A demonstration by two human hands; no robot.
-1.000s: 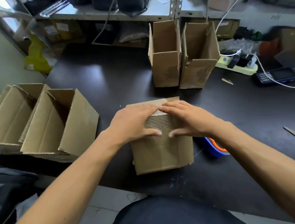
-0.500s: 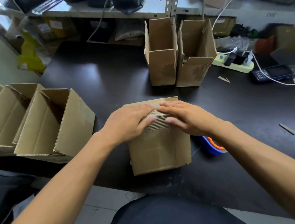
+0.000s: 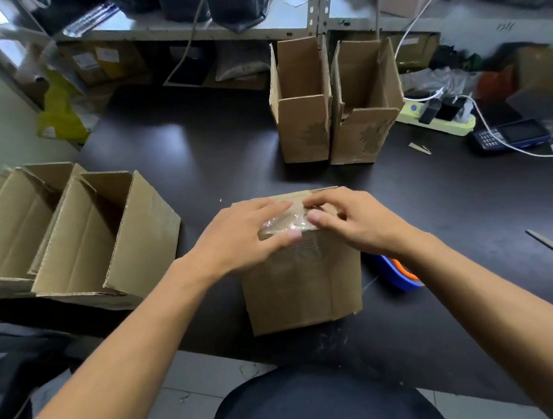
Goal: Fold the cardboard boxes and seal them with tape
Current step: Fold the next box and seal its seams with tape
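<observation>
A small cardboard box (image 3: 301, 285) stands near the front edge of the dark table (image 3: 193, 156) with its top flaps closed. A strip of clear tape (image 3: 282, 224) lies wrinkled over the top seam and down the near face. My left hand (image 3: 237, 238) lies across the left part of the top, fingers stretched onto the tape. My right hand (image 3: 355, 221) is on the right part, its fingers bent, with fingertips and thumb pressing on the tape. A blue and orange tape roll (image 3: 396, 275) lies on the table right of the box, half hidden by my right forearm.
Two open boxes (image 3: 303, 127) (image 3: 366, 130) stand upright at the back of the table. Two larger open boxes (image 3: 105, 235) (image 3: 5, 226) lie on their sides at the left edge. A power strip (image 3: 441, 121), a handset (image 3: 508, 138) and a cable are at the right.
My hands have slid toward the far part of the box top, uncovering the near edge. My right fingers have bent from flat. The shiny tape between the hands now shows.
</observation>
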